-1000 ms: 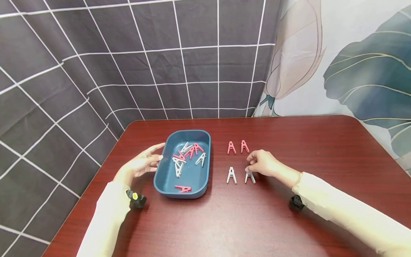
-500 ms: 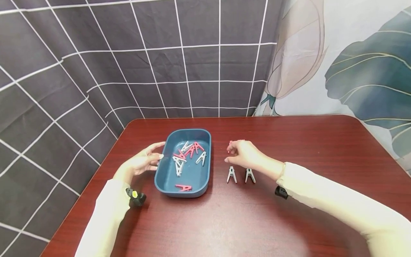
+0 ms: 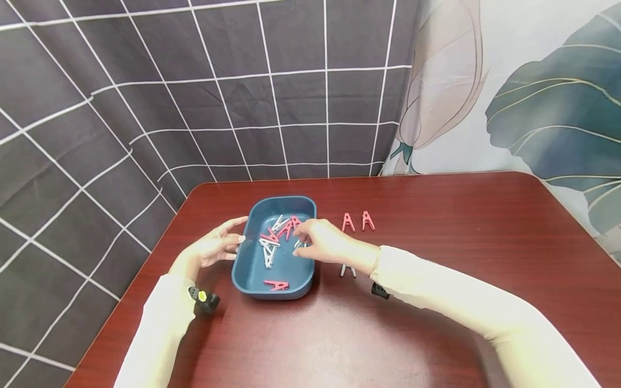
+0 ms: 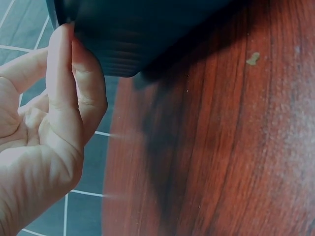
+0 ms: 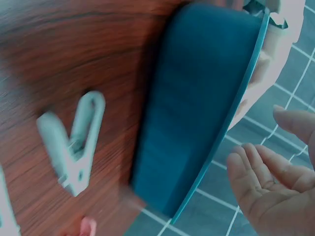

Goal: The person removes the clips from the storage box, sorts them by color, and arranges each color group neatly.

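A blue plastic bin holds several white and pink clothespins. On its left side, the thumb and fingers of my left hand touch the bin's edge and outer wall. My right hand hovers over the bin's right rim with its fingertips above the inside. The right wrist view shows that hand with thumb and fingers apart and nothing between them. Below the fingers is a white clothespin, partly covered. Two pink clothespins, the left one and the right one, lie outside the bin.
A white clothespin lies on the table beside the bin; a second one shows at that view's left edge. The reddish wooden table ends at a back edge before a dark grid-patterned cloth.
My right hand has moved left from the white clothespins, passing the pink ones, to above the bin. The left hand stays at the bin's side.
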Demonstrator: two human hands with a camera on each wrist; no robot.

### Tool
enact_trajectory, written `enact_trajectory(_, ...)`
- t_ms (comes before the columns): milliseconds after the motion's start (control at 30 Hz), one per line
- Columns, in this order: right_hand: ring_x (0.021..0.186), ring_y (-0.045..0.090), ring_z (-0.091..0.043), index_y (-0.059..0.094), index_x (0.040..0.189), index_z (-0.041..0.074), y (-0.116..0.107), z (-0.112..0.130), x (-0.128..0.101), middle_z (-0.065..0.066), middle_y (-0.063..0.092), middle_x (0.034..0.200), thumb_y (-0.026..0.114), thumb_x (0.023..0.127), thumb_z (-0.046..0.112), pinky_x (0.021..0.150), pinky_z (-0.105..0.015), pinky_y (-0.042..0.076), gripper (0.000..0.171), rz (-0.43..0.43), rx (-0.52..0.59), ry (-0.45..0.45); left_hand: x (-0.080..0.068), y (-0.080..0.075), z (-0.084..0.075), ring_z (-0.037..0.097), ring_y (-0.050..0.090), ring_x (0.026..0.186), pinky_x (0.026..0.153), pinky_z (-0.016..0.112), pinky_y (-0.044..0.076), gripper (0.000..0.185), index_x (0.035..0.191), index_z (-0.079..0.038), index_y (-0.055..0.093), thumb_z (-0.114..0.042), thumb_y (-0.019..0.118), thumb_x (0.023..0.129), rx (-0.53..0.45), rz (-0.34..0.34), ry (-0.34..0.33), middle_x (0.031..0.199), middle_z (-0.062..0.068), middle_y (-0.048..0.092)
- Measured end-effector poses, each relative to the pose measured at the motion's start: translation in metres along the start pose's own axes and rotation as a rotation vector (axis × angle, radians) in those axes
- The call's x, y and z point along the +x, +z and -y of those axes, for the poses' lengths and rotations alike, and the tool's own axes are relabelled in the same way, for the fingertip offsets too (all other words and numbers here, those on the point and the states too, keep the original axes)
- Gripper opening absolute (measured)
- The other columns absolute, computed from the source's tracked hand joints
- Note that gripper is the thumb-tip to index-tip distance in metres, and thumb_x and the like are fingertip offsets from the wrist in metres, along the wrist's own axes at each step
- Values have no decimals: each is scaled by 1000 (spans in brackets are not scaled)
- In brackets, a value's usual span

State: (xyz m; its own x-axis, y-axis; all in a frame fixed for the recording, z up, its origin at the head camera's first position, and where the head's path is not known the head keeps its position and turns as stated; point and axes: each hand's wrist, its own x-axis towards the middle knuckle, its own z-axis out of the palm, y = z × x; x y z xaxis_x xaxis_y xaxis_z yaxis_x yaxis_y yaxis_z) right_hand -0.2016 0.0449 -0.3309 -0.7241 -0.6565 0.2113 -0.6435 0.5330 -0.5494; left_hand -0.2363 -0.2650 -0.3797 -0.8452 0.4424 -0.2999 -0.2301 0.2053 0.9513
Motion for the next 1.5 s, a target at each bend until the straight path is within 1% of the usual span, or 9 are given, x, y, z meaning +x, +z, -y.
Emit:
enact_trajectory(200,90,66,-23,67,107,-3,13,14,13,-13,70,99,74,80,14,81,-28,53,33,95,16,-33,-1,0,2,17,67,93,80,35,55,65,153,-16,12,0,43,98,-23,-7,-6,101,-2,68)
enact_trajectory(400,95,66,-22,67,110,-2,24,22,22,-15,70,103,75,80,15,86,-33,52,35,179,12,19,-1,1,3,16,67,94,80,34,55,66,153,-15,11,-3,45,98,-32,4,7,103,-4,68)
enact_trajectory(500,92,64,-19,67,110,0,31,24,26,-12,70,100,75,80,17,83,-31,52,35,215,-14,45,-2,1,3,16,67,94,81,34,55,66,153,-15,10,-3,45,98,-33,9,9,104,-4,67)
enact_trajectory(733,82,63,-16,68,107,0,48,24,30,-9,69,89,77,77,17,75,-26,50,36,291,-62,53,-4,1,3,16,67,95,81,34,55,65,153,-15,10,-3,44,99,-28,-1,12,104,-3,67)
enact_trajectory(833,79,62,-14,69,105,1,52,23,30,-8,70,91,77,77,16,73,-24,50,34,343,-86,59,-3,1,3,16,66,95,81,33,54,65,153,-15,10,-3,44,99,-34,1,10,104,-3,67)
enact_trajectory(1033,71,56,-11,71,89,6,58,23,32,-1,67,81,75,78,16,66,-22,46,16,473,-222,51,-1,0,4,15,67,93,80,33,55,66,153,-15,9,-1,43,99,-43,15,19,99,-5,68)
enact_trajectory(1133,68,52,-10,69,83,8,59,25,34,2,62,75,74,78,15,64,-21,44,9,501,-272,46,-1,0,2,15,68,93,79,33,55,66,153,-15,10,-1,44,98,-34,7,22,98,-6,69)
enact_trajectory(1333,68,49,-10,65,83,9,64,27,33,4,54,72,71,81,10,63,-20,40,7,526,-314,58,-2,2,1,15,68,92,79,33,55,65,153,-15,10,0,42,98,-57,12,12,97,-5,68)
enact_trajectory(1500,65,47,-9,57,73,12,67,27,32,5,48,67,69,81,6,58,-19,37,15,513,-305,76,-3,2,1,15,67,92,79,32,55,66,153,-14,9,0,43,98,-55,14,12,97,-5,68)
